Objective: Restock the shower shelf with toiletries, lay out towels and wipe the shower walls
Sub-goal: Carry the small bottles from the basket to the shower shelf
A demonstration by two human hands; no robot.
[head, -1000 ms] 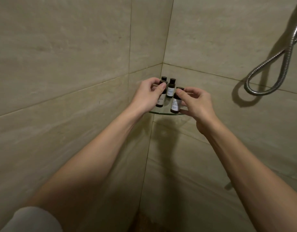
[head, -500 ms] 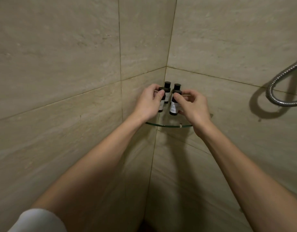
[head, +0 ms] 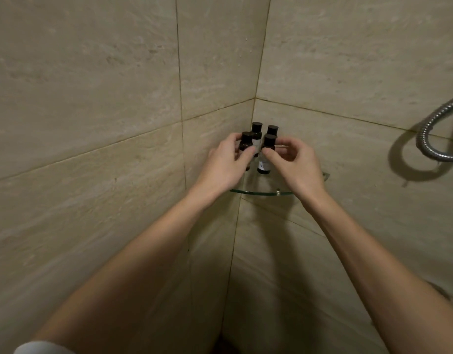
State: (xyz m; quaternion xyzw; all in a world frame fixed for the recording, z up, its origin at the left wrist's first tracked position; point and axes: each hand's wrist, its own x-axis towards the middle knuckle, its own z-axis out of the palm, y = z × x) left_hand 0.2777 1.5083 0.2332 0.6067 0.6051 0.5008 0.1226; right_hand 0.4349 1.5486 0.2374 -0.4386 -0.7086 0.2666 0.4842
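A glass corner shelf [head: 261, 192] is fixed where two beige tiled walls meet. Several small dark toiletry bottles with black caps stand on it. My left hand [head: 225, 166] grips the front left bottle [head: 245, 143] between thumb and fingers. My right hand [head: 294, 164] pinches the front right bottle [head: 267, 154], whose white label shows below my fingers. Two more bottles stand upright behind them in the corner, the back left bottle [head: 256, 130] and the back right bottle [head: 272, 130].
A metal shower hose [head: 430, 139] hangs in a loop on the right wall and throws a dark shadow. Beige tiled walls [head: 92, 123] close in on the left and right.
Both hands stay on the front bottles. The view has shifted so the shelf sits slightly higher and the hose loop shows more at the right edge.
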